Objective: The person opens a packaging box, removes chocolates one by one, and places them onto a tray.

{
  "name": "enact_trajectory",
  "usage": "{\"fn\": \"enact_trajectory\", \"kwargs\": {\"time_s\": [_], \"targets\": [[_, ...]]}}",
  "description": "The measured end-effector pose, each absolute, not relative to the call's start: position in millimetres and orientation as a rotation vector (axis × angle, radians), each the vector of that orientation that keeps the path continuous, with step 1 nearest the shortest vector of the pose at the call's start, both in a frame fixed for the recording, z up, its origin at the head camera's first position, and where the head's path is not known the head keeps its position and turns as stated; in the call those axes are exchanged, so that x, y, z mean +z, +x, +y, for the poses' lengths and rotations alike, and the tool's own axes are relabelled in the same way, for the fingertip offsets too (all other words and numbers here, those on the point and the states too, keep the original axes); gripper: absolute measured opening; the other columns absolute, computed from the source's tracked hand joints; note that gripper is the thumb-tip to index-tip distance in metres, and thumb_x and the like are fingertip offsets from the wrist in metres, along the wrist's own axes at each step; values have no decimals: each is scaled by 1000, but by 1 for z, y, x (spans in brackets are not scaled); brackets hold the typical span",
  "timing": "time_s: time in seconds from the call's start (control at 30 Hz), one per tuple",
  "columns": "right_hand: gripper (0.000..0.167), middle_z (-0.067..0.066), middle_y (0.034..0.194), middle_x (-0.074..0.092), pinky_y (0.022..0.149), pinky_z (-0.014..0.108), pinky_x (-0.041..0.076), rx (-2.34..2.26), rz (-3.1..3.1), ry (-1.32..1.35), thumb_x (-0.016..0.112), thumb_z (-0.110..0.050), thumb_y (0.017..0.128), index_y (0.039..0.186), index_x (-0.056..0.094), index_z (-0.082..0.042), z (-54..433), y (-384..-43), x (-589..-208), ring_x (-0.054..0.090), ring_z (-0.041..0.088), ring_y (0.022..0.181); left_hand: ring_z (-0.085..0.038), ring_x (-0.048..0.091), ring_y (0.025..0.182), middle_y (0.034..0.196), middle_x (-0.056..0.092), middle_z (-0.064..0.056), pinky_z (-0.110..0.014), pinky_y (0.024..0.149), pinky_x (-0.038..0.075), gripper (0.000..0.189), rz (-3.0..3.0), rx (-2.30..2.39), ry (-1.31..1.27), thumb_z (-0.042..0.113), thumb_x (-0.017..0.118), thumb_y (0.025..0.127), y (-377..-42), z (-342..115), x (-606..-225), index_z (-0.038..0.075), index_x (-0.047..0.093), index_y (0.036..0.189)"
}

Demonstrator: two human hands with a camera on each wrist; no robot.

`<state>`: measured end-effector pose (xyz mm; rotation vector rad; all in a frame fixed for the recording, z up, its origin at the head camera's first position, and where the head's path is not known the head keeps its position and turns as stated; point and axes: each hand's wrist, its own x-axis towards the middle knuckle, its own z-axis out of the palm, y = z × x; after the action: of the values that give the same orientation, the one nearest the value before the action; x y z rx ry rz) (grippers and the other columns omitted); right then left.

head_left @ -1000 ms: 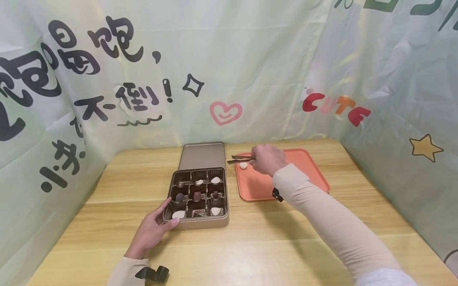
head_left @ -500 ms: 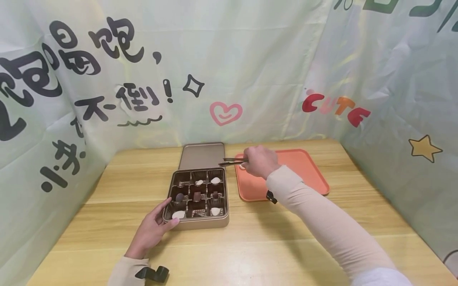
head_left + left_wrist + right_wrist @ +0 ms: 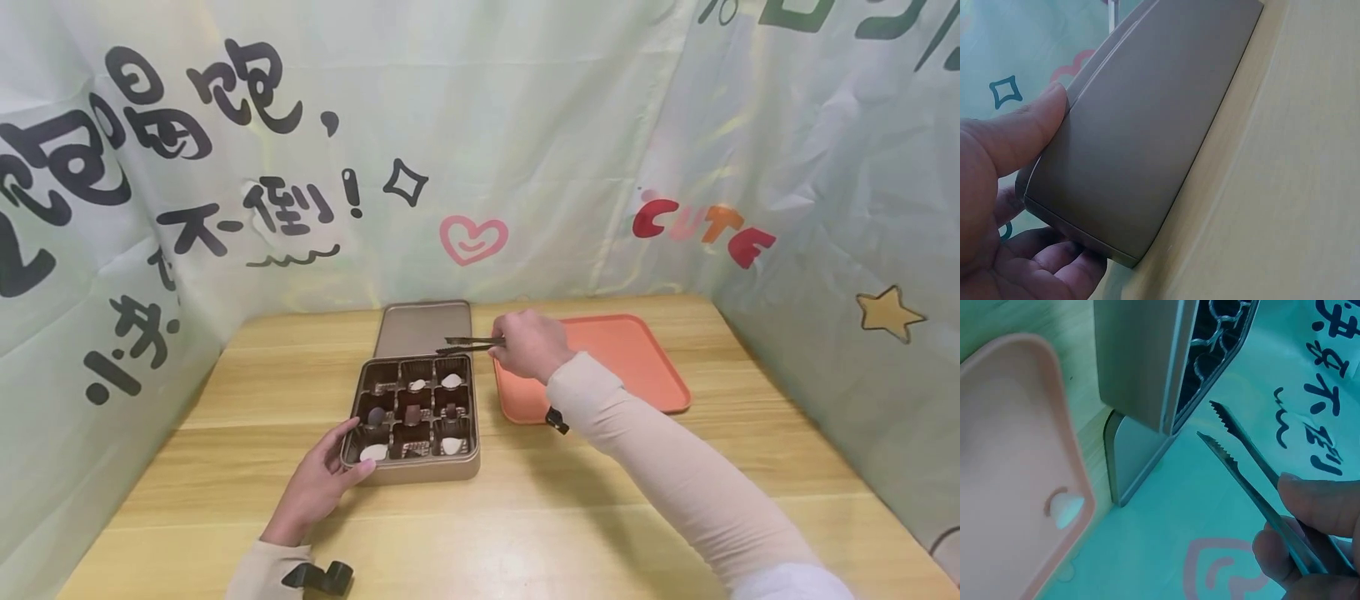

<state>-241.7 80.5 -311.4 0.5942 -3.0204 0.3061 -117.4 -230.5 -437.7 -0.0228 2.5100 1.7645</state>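
A brown metal tin [image 3: 427,473] with a divided dark insert sits on the table. Its compartments hold white pieces [image 3: 452,381], a dark round piece [image 3: 377,415] and a brown block [image 3: 413,414]. My left hand [image 3: 318,479] grips the tin's front left corner, thumb at the front rim. My right hand [image 3: 532,343] pinches small metal tongs [image 3: 1254,465] with serrated tips. The tips stand apart with nothing between them, over the tin's back right edge. On the orange tray [image 3: 615,367] lies a white piece [image 3: 1067,510], hidden behind my right hand in the head view.
The tin's lid [image 3: 423,327] lies flat behind the tin. A printed cloth [image 3: 525,167] closes in the wooden table [image 3: 510,533] at the back and both sides. The tray stands right of the tin, a narrow strip of table between them.
My right hand has moved left with the tongs, from over the tray's back left corner toward the tin's back right edge. My left hand and the tin have stayed in place.
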Motion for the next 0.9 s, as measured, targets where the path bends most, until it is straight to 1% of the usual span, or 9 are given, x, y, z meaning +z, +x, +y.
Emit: {"fn": "enact_trajectory", "kwargs": {"time_s": [0.13,0.27,0.4,0.57,0.7,0.83,0.9], "targets": [[16,-4,88,69,50,32,49,329,-3004,658,71,-32,89,95,71,-17,75,-238,-314,62,15,70,-38,37,134,150,33,-25,-43,104,41,80,2534,1723,-52,28,77,83,-115,-233,-440,17,34,150],[14,-6,84,67,48,32,48,315,-2994,683,71,-33,89,91,70,-19,70,-237,-314,59,14,66,-37,39,134,149,34,-25,-39,102,44,80,2510,1767,-29,25,77,83,-117,-232,-441,16,34,150],[13,-6,85,68,48,32,47,279,-2990,718,72,-33,88,91,70,-21,65,-237,-315,59,13,67,-37,39,134,149,34,-26,-36,101,46,78,2494,1789,-18,22,76,85,-119,-231,-438,15,34,150],[12,-6,87,69,47,29,46,265,-2974,763,73,-32,88,93,72,-21,59,-237,-317,57,10,64,-37,40,133,149,36,-25,-32,99,48,78,2495,1781,-28,23,76,85,-119,-230,-438,15,34,150],[14,-6,89,70,49,30,48,268,-2987,766,73,-32,87,94,73,-20,54,-239,-318,58,9,67,-37,41,132,148,36,-25,-31,98,49,78,2497,1780,-30,22,76,84,-119,-230,-437,15,34,150],[11,-7,82,67,50,30,48,274,-3007,771,74,-30,87,87,71,-20,49,-239,-319,57,9,66,-38,40,133,148,35,-27,-33,100,46,77,2494,1790,-10,20,75,85,-119,-230,-436,13,34,150],[12,-6,77,65,49,29,47,268,-3014,779,74,-29,87,83,69,-19,46,-240,-320,57,10,64,-37,40,133,148,34,-27,-34,102,45,77,2489,1796,-7,18,75,85,-119,-230,-436,12,34,149]]}}
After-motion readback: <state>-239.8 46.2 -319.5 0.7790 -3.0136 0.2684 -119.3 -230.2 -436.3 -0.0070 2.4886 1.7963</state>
